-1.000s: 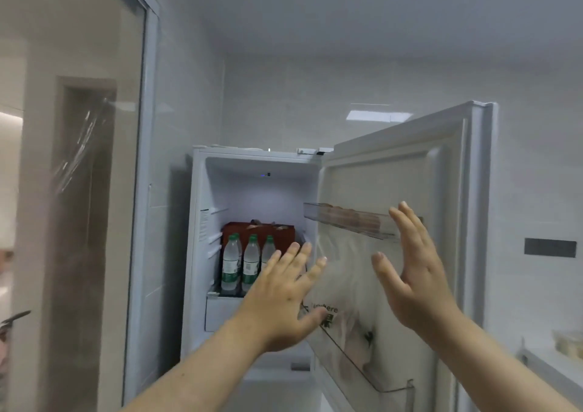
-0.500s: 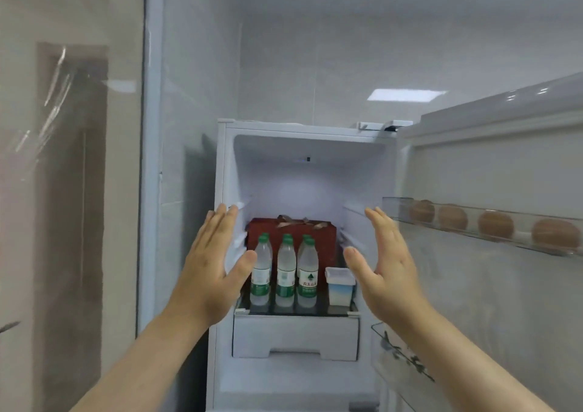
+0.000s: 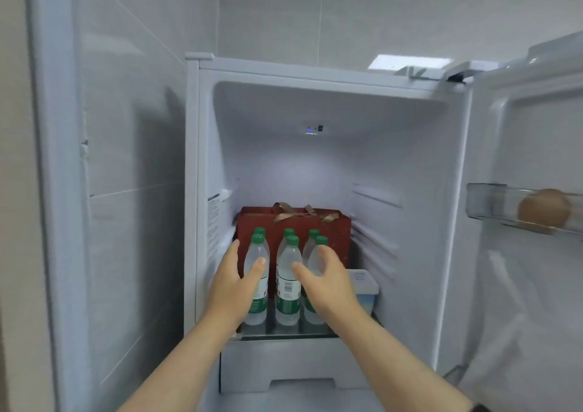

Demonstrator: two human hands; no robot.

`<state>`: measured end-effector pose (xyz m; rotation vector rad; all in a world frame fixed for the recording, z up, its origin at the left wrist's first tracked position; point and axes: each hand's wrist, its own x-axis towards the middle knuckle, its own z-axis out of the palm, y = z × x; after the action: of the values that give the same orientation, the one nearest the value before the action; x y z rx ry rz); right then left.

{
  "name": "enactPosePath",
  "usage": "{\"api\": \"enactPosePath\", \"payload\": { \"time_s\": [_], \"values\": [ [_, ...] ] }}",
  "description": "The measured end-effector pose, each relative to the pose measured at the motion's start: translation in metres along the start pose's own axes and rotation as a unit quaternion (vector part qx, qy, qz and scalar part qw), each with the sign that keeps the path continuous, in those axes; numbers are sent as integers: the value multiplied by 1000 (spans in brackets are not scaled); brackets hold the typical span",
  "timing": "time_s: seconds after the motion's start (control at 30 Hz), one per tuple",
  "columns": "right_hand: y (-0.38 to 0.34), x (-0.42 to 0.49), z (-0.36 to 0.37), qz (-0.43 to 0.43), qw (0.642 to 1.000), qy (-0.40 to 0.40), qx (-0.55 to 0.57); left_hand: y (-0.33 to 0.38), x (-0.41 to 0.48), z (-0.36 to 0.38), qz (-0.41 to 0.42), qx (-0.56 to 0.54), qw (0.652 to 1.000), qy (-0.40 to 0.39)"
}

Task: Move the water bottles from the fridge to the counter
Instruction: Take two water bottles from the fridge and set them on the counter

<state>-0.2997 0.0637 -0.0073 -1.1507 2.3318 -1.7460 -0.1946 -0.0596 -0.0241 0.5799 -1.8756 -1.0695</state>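
Several clear water bottles with green caps and green labels stand in two rows on the glass shelf (image 3: 284, 332) of the open white fridge (image 3: 315, 73). My left hand (image 3: 232, 285) is open around the front left bottle (image 3: 257, 253), thumb across its front. My right hand (image 3: 325, 285) is open at the front right bottle (image 3: 318, 250), fingers curled toward it. The front middle bottle (image 3: 288, 282) stands free between the hands. Whether either hand is pressing on a bottle is unclear.
A dark red gift box (image 3: 334, 231) with a ribbon stands behind the bottles. A white lidded tub (image 3: 364, 288) sits right of them. The fridge door (image 3: 530, 285) hangs open at right, an egg (image 3: 544, 208) in its rack. A tiled wall (image 3: 126, 159) is on the left. A white drawer (image 3: 277, 364) lies below the shelf.
I have come closer to the fridge. Both hands have moved forward and inward, from raised in front of the fridge to the front bottles on the shelf.
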Motion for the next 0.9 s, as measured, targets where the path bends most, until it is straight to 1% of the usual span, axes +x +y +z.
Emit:
{"api": "enactPosePath", "payload": {
  "time_s": [0.07, 0.2, 0.3, 0.4, 0.47, 0.53, 0.63, 0.8, 0.9],
  "values": [
    [13, 30, 19, 37, 999, -23, -3, -18, 28, 14, -51, 0, 999, 0],
    [37, 88, 47, 73, 996, -48, -16, -50, 83, 36, -97, -2, 995, 12],
    [57, 127, 64, 98, 992, -50, -55, -70, 114, 54, -135, 57, 989, 18],
    [74, 153, 79, 100, 986, -59, -122, -95, 138, 68, -155, 103, 983, 5],
    [82, 161, 85, 92, 982, -62, -152, -120, 148, 75, -155, 127, 980, 2],
    [87, 162, 88, 83, 978, -67, -179, -138, 152, 79, -151, 129, 980, 16],
    [92, 157, 92, 71, 977, -66, -192, -133, 143, 79, -125, 131, 983, 39],
    [88, 136, 81, 31, 988, -41, -145, -110, 120, 72, -96, 127, 986, 51],
    [66, 114, 67, 14, 997, -10, -76, -75, 99, 58, -71, 116, 989, 64]
  ]
}}
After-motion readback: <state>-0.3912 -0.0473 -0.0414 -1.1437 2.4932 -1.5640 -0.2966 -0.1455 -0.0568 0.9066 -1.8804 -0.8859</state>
